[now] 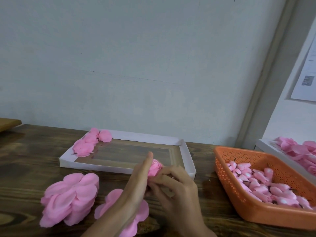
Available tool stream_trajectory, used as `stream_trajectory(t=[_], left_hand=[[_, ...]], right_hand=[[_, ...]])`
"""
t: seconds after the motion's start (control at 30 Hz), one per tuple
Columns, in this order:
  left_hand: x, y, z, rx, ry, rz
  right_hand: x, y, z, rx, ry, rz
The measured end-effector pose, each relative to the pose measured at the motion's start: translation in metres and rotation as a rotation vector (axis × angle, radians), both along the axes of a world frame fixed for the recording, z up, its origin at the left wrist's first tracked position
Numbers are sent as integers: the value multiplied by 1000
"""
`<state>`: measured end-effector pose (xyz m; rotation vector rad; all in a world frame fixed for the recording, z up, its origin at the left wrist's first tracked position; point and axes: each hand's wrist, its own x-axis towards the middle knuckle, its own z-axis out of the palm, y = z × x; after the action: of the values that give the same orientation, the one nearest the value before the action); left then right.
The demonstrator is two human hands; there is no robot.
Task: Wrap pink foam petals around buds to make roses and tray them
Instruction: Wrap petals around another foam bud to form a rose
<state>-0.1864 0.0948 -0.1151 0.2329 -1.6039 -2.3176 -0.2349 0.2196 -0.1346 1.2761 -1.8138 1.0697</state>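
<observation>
Pink rose [156, 166], unreadable wall notice [306, 79]

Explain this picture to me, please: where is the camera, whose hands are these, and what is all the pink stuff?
There is no machine here: a person works bare-handed, and the single camera sits on their head, looking down. The left hand lies flat against a half-made rose, while the right hand curls round its base. On the wooden table lie stacks of pink foam petals, an orange basket of buds, and a white tray with a few finished roses in its far left corner. A second tray of roses shows at the right edge.
</observation>
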Motion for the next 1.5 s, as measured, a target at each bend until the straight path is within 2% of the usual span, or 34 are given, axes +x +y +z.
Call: stream_trajectory(t=[0.13,0.2,0.3,0.4,0.6,0.77,1.0,1.1,1.23,1.37,1.5], left_hand=[[6,5,-4,-254,34,-82],[7,-2,-5,-276,42,-128],[7,-18,-2,-216,113,-343],[5,-29,-7,-339,82,-450],[4,-35,-19,-545,24,-376],[3,-27,-23,-588,1,-226],[2,-13,-15,-796,15,0],[3,-12,-15,-761,44,-16],[5,-11,-10,-662,73,5],[6,-14,-6,-545,103,-36],[2,-15,-11,-523,96,-48]], right_hand=[[4,2,5,-48,-100,2],[1,5,10,-82,-174,-5],[-8,13,16,-35,-306,77],[-17,18,16,76,-375,169],[-17,20,14,95,-494,173],[-16,21,16,49,-538,179],[-17,20,19,73,-506,212],[-14,20,20,80,-516,241],[-13,18,22,-4,-392,293],[-12,18,24,-55,-273,226],[-12,18,23,-28,-232,168]])
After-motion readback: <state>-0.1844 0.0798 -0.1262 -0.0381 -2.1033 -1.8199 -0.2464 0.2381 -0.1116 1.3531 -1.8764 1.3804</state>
